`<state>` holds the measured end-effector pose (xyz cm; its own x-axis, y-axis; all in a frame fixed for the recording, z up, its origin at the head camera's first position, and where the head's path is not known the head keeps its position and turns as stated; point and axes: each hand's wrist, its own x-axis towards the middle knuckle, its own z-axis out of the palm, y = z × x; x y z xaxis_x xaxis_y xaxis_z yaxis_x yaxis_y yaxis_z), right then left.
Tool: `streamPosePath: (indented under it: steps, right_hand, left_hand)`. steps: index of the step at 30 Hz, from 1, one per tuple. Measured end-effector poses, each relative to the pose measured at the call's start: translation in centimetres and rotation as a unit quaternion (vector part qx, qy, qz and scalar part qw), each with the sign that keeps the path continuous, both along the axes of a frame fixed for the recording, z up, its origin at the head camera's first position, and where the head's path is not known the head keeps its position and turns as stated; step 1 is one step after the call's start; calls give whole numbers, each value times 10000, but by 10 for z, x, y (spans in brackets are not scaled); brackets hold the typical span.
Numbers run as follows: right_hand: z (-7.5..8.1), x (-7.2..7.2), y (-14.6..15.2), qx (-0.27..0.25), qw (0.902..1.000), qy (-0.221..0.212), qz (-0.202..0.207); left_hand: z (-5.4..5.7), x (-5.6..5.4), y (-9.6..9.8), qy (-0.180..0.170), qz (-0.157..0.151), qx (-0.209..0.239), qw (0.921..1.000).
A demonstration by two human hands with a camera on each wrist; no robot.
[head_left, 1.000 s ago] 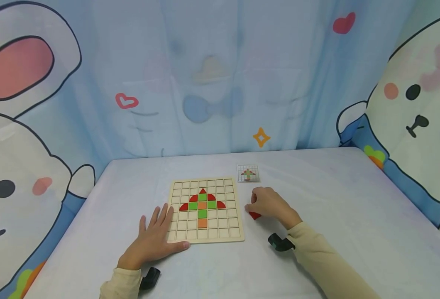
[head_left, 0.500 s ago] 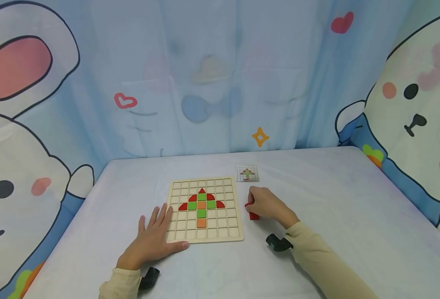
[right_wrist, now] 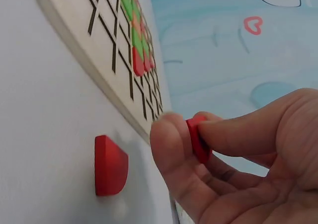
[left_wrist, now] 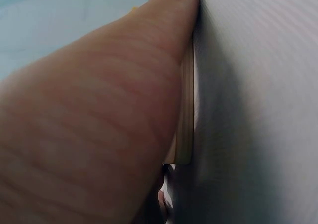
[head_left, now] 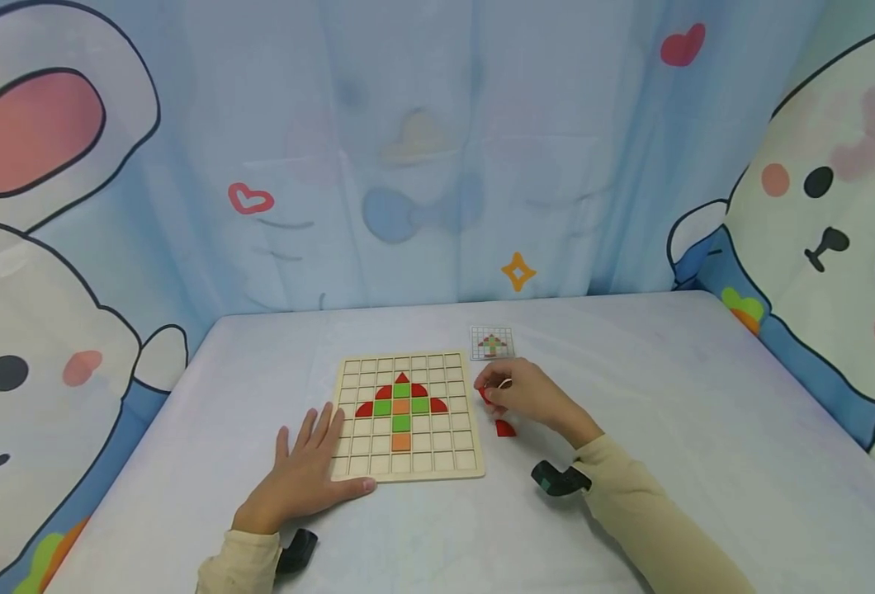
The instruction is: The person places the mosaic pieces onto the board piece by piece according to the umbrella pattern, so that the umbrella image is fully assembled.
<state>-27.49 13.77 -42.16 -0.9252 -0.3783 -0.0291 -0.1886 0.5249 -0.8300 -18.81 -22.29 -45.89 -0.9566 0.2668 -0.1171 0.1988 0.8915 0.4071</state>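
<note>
My right hand point(head_left: 532, 398) pinches a small red block point(right_wrist: 199, 140) between thumb and fingertips, held up just right of the wooden grid board point(head_left: 445, 460). Much of that block is hidden by the fingers. Below this hand, a red quarter-round block point(head_left: 505, 428) lies on the table beside the board. My left hand point(head_left: 300, 478) rests with spread, straight fingers at the board's left edge and its thumb along the front edge. Red, green and orange blocks point(head_left: 402, 423) form a tree-like figure on the grid. In the left wrist view the board's side point(left_wrist: 186, 119) shows beyond the thumb.
A small pattern card point(head_left: 493, 342) with the same kind of figure lies behind the board's right corner. White cloth covers the table point(head_left: 631, 371). A blue cartoon curtain point(head_left: 423, 206) hangs behind it. Black wrist cameras point(head_left: 559, 478) stick out beneath both wrists.
My right hand has lifted a red block away from the other one and moved it slightly up and toward the board. The second red block is now uncovered. The left hand stays put.
</note>
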Motion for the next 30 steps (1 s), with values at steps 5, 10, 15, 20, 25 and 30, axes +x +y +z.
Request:
streamPosePath:
  steps: [5,10,15,20,25,30]
  right_hand:
    - [4,2,-2,-488,9984,-178,202]
    - [5,4,-7,-575,9982,4,151]
    - [7,9,-14,-542,9983,206,46]
    - [9,15,-23,-755,9970,54,179]
    - [9,23,-35,-880,9956,-112,309]
    - [9,31,-48,-1207,9903,-385,579]
  left_hand:
    - [0,0,0,-15,14,-18,10000]
    - [0,0,0,-5,6,-1,10000]
    - [1,1,0,2,-4,-3,10000]
    - [0,1,0,-9,-1,13,10000]
    - [-1,0,-1,9,-2,-11,10000]
    - [1,1,0,-9,8,4,10000]
